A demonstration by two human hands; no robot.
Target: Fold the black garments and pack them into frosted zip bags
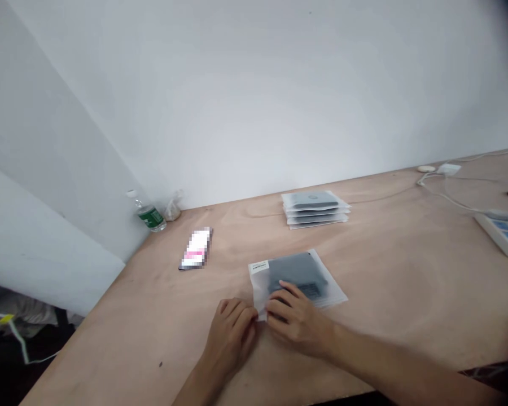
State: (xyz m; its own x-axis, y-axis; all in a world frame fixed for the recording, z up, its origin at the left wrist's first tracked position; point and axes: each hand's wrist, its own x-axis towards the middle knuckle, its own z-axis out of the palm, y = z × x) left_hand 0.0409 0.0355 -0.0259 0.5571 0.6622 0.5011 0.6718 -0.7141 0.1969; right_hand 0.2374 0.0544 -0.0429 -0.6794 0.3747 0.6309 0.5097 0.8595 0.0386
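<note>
Two bare hands work at a translucent pouch (332,295) lying flat on a wooden tabletop (389,316), a dark flat device (294,267) showing through it. The left hand (236,328), fingers curled together, meets the pouch's near left corner; whether it pinches the film there, one cannot tell. The right hand (298,322) lies over the pouch's near edge with bent, slightly parted fingers, its thumb too hidden to tell a pinch from a light press. A white label (259,267) marks the pouch's far left corner, and a dark printed block (310,290) shows beside the right hand's fingers. Beyond the pouch, well apart from it, sits a stack of similar sleeved devices (315,210). To the pouch's left lies a phone (197,248), its lit screen blurred into blocks; farther left and back, a green-labelled bottle (149,215) leans beside a small knotted plastic bag (173,207). Far to the pouch's right are white cables (449,197) and a power strip (502,232). A pale wall (258,101) rises behind the pouch and the stack.
</note>
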